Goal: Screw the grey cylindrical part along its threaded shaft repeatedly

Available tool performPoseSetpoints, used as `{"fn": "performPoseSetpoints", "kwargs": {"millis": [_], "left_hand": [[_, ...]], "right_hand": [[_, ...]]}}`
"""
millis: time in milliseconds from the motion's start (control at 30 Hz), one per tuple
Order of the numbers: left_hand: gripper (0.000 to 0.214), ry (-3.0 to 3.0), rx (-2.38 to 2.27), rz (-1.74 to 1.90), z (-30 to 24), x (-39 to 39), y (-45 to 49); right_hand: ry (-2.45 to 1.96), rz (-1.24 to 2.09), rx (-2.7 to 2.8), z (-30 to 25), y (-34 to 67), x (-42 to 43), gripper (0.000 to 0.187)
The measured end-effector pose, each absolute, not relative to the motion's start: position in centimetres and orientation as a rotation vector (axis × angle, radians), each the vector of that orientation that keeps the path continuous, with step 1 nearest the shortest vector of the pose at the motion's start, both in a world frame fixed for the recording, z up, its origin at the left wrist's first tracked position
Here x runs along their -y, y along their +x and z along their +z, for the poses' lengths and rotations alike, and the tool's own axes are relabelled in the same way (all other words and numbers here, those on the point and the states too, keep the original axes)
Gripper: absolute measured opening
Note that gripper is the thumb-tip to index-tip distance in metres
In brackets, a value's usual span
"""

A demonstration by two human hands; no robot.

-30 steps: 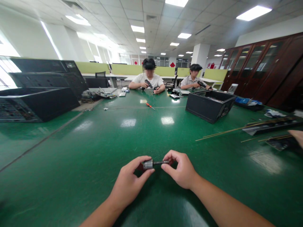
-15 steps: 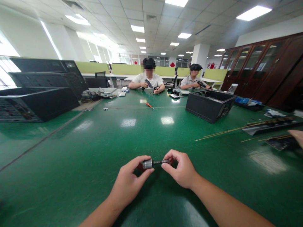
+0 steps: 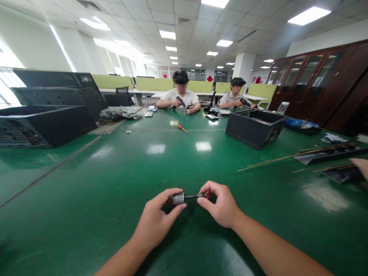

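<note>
Between my two hands lies a metal shaft with a thick silver cylinder [image 3: 179,198] at its left end, held roughly level just over the green table. The thumb and fingers of my left hand [image 3: 155,218] are closed around the cylinder. My right hand [image 3: 222,205] pinches the thin dark end of the shaft [image 3: 191,196] between thumb and fingertips. Those fingers partly cover the shaft's right tip, so its shape there is hidden.
An orange screwdriver [image 3: 182,128] lies farther off on the green table [image 3: 138,165]. Black computer cases stand left [image 3: 69,126] and right [image 3: 250,132]. Thin brass-coloured rods [image 3: 270,161] lie at right, near part of another person's hand [image 3: 360,166]. Two people hold power drills across the table.
Both hands keep their grip and are almost still. The right hand has shifted very slightly up and to the right; the cylinder stays in the left fingers.
</note>
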State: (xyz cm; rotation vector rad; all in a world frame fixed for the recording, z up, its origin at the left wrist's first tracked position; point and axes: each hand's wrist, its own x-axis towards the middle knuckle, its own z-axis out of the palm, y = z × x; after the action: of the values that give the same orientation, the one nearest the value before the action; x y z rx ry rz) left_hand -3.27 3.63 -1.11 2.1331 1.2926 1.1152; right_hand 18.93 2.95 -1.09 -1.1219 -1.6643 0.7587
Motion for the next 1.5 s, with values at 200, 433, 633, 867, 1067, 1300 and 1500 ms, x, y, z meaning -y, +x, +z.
{"fn": "performPoseSetpoints", "kwargs": {"millis": [200,433,633,867,1067,1300,1500], "left_hand": [[0.028,2.140,-1.300,1.115,-0.81,-3.50,-3.28],[0.029,2.123,-1.298,1.114,-0.77,-3.54,-3.39],[0.029,2.116,-1.303,1.117,-0.74,-3.64,-3.33],[0.028,2.126,-1.295,1.125,-0.76,-3.56,-3.43],[0.028,2.116,-1.287,1.114,-0.59,-3.69,-3.45],[0.029,2.082,-1.282,1.102,-0.68,-4.04,-3.72],[0.030,2.001,-1.328,1.128,-0.74,-4.39,-4.08]], "right_hand": [[-1.127,0.764,1.670,-1.07,19.01,-2.98,0.004],[-1.118,0.766,1.665,-1.21,19.13,-3.07,0.004],[-1.109,0.771,1.667,-1.50,19.18,-3.22,0.004],[-1.110,0.763,1.669,-1.37,19.23,-3.15,0.004],[-1.113,0.763,1.666,-1.47,19.29,-3.21,0.004],[-1.108,0.768,1.656,-1.38,19.37,-3.16,0.004],[-1.044,0.923,1.517,-1.71,19.38,-3.52,0.015]]}}
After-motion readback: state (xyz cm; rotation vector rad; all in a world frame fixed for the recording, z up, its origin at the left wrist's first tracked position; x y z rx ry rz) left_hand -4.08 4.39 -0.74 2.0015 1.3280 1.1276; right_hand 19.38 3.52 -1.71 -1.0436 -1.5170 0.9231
